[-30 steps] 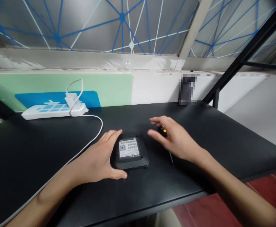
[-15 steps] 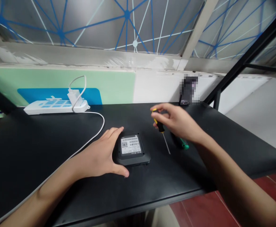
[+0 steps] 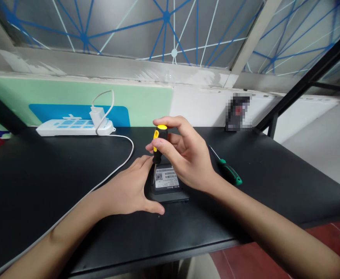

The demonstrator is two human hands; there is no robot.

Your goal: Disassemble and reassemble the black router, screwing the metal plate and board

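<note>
A flat black device [image 3: 170,196] lies on the table, its white label with a QR code and barcodes [image 3: 166,180] facing up. My left hand [image 3: 126,190] lies along its left side, thumb at the near edge and fingers at the far left corner, closed round it. My right hand [image 3: 187,155] grips a yellow and black screwdriver [image 3: 163,135] by the handle. It stands nearly upright, blade down, over the device's far left corner. Whether its tip sits in a screw cannot be made out. My right hand covers the device's far right part.
To the right, a green and black screwdriver [image 3: 229,171] lies on the black table [image 3: 204,232]. A white power strip [image 3: 71,128] with a plugged-in charger [image 3: 97,116] is at the back left; its white cable [image 3: 116,166] runs past my left arm. A blurred-out phone-like object [image 3: 236,112] leans at the back right.
My right hand has moved left with the yellow and black screwdriver, bringing it upright over the device. The green screwdriver now shows fully. My left hand keeps its place at the device.
</note>
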